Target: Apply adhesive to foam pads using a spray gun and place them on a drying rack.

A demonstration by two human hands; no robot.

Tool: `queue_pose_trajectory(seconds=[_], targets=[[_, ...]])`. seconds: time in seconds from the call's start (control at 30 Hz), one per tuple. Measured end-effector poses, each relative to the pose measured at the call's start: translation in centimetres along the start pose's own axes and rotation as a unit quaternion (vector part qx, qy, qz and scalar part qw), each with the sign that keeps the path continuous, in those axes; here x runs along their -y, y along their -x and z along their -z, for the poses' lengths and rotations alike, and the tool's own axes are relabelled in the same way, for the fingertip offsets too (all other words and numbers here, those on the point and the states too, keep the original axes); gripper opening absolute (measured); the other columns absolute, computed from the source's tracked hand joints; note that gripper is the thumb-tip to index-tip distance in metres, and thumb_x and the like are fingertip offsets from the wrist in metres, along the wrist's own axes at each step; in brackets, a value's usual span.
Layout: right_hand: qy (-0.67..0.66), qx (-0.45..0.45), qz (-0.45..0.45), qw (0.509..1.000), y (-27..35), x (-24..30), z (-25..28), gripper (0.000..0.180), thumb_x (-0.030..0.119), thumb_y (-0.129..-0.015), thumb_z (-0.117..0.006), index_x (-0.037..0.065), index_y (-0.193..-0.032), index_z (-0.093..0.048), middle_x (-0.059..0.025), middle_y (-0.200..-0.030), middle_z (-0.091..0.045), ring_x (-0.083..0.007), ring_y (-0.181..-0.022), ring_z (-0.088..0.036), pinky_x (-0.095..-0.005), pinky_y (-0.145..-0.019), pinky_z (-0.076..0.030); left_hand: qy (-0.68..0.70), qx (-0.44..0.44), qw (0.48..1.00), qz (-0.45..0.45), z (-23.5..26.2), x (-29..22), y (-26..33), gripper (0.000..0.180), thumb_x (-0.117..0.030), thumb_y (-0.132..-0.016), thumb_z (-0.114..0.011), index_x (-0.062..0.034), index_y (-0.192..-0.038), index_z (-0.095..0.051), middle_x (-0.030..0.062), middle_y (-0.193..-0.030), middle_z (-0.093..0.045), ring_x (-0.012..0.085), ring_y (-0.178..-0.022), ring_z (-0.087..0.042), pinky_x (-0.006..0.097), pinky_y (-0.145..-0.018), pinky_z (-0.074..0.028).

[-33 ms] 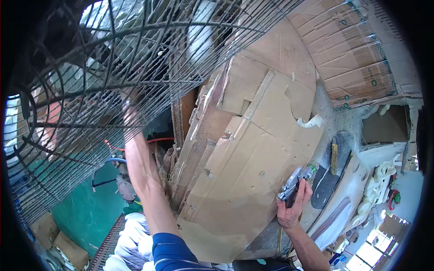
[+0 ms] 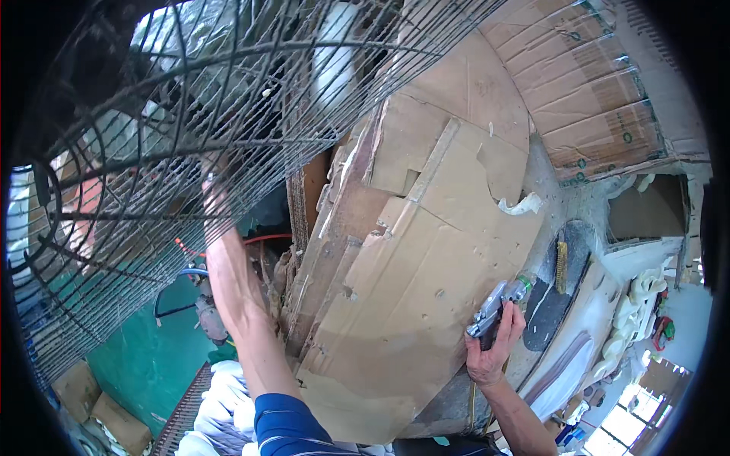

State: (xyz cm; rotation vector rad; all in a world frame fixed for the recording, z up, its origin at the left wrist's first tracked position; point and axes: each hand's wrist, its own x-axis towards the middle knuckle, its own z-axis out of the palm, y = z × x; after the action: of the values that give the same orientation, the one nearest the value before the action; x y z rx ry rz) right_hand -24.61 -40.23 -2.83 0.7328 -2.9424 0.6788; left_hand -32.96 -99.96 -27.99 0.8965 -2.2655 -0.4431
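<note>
In my head view, my right hand (image 2: 494,351) curls its fingers around a silver metal tool (image 2: 488,310) at the right side of the cardboard (image 2: 411,296), near a brush (image 2: 561,267); my left hand (image 2: 215,163) is behind the wire guard (image 2: 236,142), so I cannot tell how its fingers stand or what they hold

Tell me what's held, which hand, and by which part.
Right hand: a silvery metal piece, held along its lower right side, short of its green end. Left hand: behind the wire guard, can't tell.
</note>
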Motion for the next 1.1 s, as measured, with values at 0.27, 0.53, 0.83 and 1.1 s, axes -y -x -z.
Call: queue_pose_trajectory(seconds=[0.27, 0.53, 0.83, 1.1], targets=[[0.031, -0.021, 0.03, 0.999, -0.2, -0.1, -0.1, 0.086, 0.04, -0.092, -0.075, -0.007, -0.153, -0.036, -0.0293, -0.14, -0.042, -0.0424, -0.124, -0.047, -0.0503, -0.105, -0.04, 0.005, -0.007, 1.0, 0.018, -1.5, 0.6, 0.4, 0.062, -0.038, -0.093, -0.068, -0.0001, -0.139, -0.049, 0.0169, -0.111, -0.059, 0.0279, -0.096, -0.054, 0.039, -0.086, -0.045], [0.014, -0.005, 0.017, 1.0, 0.0, -0.3, 0.0, 0.088, 0.04, -0.092, -0.074, -0.007, -0.154, -0.033, -0.0291, -0.139, -0.041, -0.0428, -0.126, -0.045, -0.0504, -0.109, -0.037, -0.012, -0.005, 0.999, 0.032, -0.9, -0.4, 3.1, 0.067, -0.041, -0.093, -0.067, 0.0001, -0.142, -0.046, 0.0187, -0.116, -0.057, 0.0295, -0.102, -0.052, 0.04, -0.09, -0.044], [0.015, -0.001, 0.021, 1.0, 0.0, -0.3, 0.1, 0.089, 0.039, -0.092, -0.075, -0.006, -0.155, -0.033, -0.03, -0.138, -0.04, -0.0425, -0.122, -0.047, -0.0495, -0.105, -0.04, -0.027, 0.007, 0.999, 0.046, -1.2, 0.6, 4.6, 0.072, -0.044, -0.093, -0.065, 0.0003, -0.145, -0.043, 0.0208, -0.123, -0.054, 0.0312, -0.109, -0.051, 0.04, -0.095, -0.042], [0.016, -0.012, 0.024, 1.0, -0.2, -0.1, 0.0, 0.087, 0.038, -0.091, -0.076, -0.007, -0.153, -0.036, -0.0295, -0.137, -0.041, -0.0415, -0.119, -0.049, -0.0488, -0.103, -0.042, -0.021, -0.002, 0.998, 0.053, -1.2, 0.8, 3.8, 0.076, -0.047, -0.093, -0.064, 0.0005, -0.147, -0.04, 0.0227, -0.128, -0.052, 0.0328, -0.115, -0.049, 0.041, -0.099, -0.041]])
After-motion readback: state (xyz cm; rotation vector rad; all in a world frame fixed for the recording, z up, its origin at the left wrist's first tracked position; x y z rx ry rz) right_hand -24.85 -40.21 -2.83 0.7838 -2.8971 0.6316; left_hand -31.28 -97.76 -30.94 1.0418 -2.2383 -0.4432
